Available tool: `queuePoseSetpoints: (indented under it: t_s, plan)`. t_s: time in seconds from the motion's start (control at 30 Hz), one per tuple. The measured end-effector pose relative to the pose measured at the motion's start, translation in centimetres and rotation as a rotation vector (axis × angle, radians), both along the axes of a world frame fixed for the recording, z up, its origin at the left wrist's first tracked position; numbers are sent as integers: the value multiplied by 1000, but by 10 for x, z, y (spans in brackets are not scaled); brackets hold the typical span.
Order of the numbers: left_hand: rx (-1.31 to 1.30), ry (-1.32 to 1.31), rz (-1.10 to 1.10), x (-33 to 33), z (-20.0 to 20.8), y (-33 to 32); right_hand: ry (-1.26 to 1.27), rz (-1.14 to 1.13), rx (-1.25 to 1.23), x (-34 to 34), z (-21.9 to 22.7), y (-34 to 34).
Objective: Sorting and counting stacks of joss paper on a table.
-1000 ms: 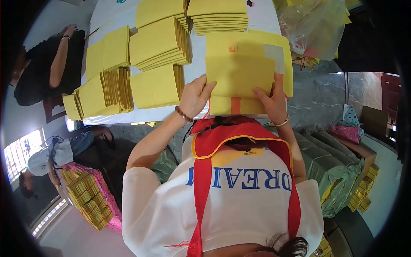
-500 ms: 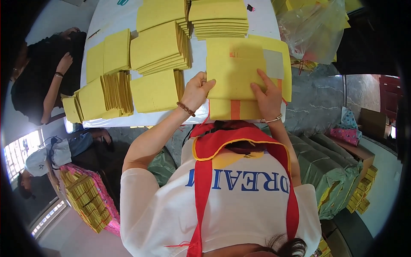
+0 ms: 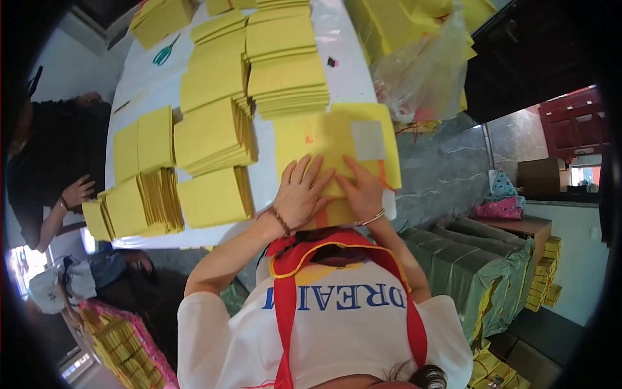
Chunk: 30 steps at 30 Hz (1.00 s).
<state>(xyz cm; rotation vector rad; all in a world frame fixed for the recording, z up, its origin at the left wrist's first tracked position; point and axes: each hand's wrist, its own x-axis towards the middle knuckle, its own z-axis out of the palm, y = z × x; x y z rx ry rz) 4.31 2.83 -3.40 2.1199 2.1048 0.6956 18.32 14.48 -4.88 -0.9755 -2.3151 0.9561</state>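
Observation:
On the near edge of the table, a large yellow paper sheet (image 3: 295, 133) lies under both my hands. It carries a pale grey rectangle (image 3: 368, 140) and orange strips, and its near part looks folded over. My left hand (image 3: 301, 194) rests flat on the paper's lower left, fingers spread. Beside it, my right hand (image 3: 364, 194) presses on the paper's right part, with thumb and fingers apart. The two thumbs are close together. Stacks of folded yellow paper (image 3: 214, 139) stand to the left, and another stack (image 3: 287, 81) lies just beyond the sheet.
The white-covered table (image 3: 152, 84) holds more yellow stacks and green-handled scissors (image 3: 166, 52). A clear plastic bag (image 3: 421, 81) sits at the far right. Green-wrapped bundles (image 3: 453, 272) are on my right. Another person's hand (image 3: 79, 192) is at the table's left side.
My left hand has moved from the sheet's left edge onto the paper, next to my right hand, and its fingers have spread flat. The view has shifted, showing more of the far table.

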Motion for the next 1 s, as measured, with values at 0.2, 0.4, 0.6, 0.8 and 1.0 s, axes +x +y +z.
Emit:
queuePoseSetpoints:
  t_s: [0.2, 0.4, 0.6, 0.8, 1.0]
  plan:
    - [-77, 57, 28, 1, -3, 4, -213, -36, 235, 2, 26, -11]
    - [-87, 99, 53, -2, -11, 7, -220, 336, 563, 30, -16, -33]
    - [-34, -207, -41, -12, 2, -4, -285, 365, 567, 30, -16, -38]
    - [-2, 165, -186, -6, 0, 2, -282, 412, 449, 32, -22, -27]
    - [24, 522, -39, 10, 3, 16, 304, 156, -620, 41, 10, -3]
